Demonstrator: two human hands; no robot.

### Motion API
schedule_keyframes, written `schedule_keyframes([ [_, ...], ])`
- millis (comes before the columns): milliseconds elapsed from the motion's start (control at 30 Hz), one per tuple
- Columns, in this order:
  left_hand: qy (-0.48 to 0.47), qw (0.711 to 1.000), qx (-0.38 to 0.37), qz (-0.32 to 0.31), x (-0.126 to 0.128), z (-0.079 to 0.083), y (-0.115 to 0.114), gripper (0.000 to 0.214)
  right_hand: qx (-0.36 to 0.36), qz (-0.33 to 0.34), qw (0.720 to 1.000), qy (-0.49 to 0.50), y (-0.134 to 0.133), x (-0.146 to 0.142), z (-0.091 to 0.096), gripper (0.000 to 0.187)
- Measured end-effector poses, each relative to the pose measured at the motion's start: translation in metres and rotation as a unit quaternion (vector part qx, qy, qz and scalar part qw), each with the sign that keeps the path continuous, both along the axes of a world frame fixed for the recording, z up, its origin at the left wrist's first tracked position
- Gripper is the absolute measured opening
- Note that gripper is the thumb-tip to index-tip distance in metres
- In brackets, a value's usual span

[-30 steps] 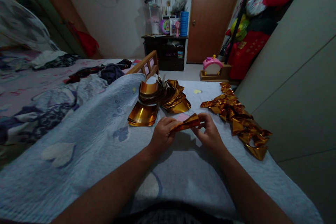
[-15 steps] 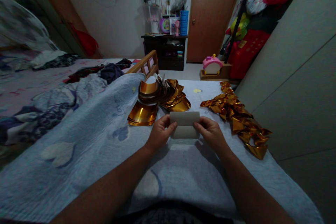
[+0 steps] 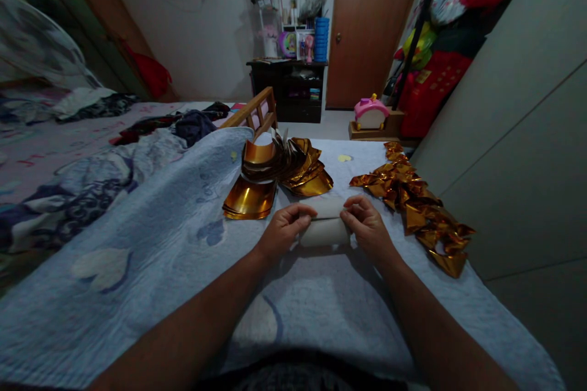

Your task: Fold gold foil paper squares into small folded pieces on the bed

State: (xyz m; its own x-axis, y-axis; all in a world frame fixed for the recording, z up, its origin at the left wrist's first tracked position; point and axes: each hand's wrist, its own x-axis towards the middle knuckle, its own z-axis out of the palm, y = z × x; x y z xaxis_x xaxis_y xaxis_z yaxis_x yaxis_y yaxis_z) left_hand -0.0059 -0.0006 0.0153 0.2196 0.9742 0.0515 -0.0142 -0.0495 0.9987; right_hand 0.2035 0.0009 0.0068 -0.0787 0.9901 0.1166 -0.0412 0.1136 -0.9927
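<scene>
A sheet of paper (image 3: 324, 233), its pale side showing, is curled into a loose roll between my hands. My left hand (image 3: 288, 226) pinches its left end, thumb and fingers on the upper edge. At the right end my right hand (image 3: 364, 225) holds it in the same way. Just beyond the left hand lies a stack of gold foil paper sheets (image 3: 250, 197), with a fanned, bent pile of more sheets (image 3: 300, 168) behind it. To the right of my hands stretches a heap of folded gold paper pieces (image 3: 415, 201).
A light blue blanket (image 3: 174, 281) covers the surface under everything. Rumpled clothes (image 3: 151, 153) lie at left beside a wooden rail (image 3: 257, 110). A pale panel (image 3: 527, 153) stands close at right. Farther off are a dark cabinet (image 3: 287, 98) and a pink toy (image 3: 371, 111).
The paper's upper and lower parts have curved toward each other, from a flatter creased sheet into a roll. My fingers have moved over its upper edge.
</scene>
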Motion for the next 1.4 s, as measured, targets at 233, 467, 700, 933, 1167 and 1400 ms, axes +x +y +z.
schedule_keyframes([
  [233, -0.050, 0.996, -0.077, -0.005, 0.000, -0.003, 0.002, 0.023, 0.010, 0.000, 0.999, -0.037, -0.001, 0.001, 0.001, 0.022],
  [467, -0.164, 0.973, -0.161, 0.025, 0.001, -0.006, 0.008, 0.029, 0.023, 0.049, 0.999, -0.006, -0.003, 0.001, -0.003, 0.031],
  [700, -0.151, 0.973, -0.169, 0.037, 0.002, -0.005, 0.008, 0.028, 0.034, 0.119, 0.992, -0.032, -0.003, -0.001, -0.010, 0.040],
  [933, -0.114, 0.983, -0.136, 0.048, 0.001, -0.007, 0.009, 0.029, 0.065, 0.132, 0.987, -0.062, -0.003, -0.002, -0.004, 0.023],
  [1167, -0.074, 0.991, -0.104, 0.031, 0.002, 0.000, 0.004, 0.022, 0.066, 0.116, 0.989, -0.070, -0.003, -0.001, 0.000, 0.010],
  [1400, -0.085, 0.992, -0.097, 0.013, 0.002, 0.000, 0.004, 0.023, 0.061, 0.114, 0.990, -0.053, -0.003, 0.000, 0.002, 0.011],
])
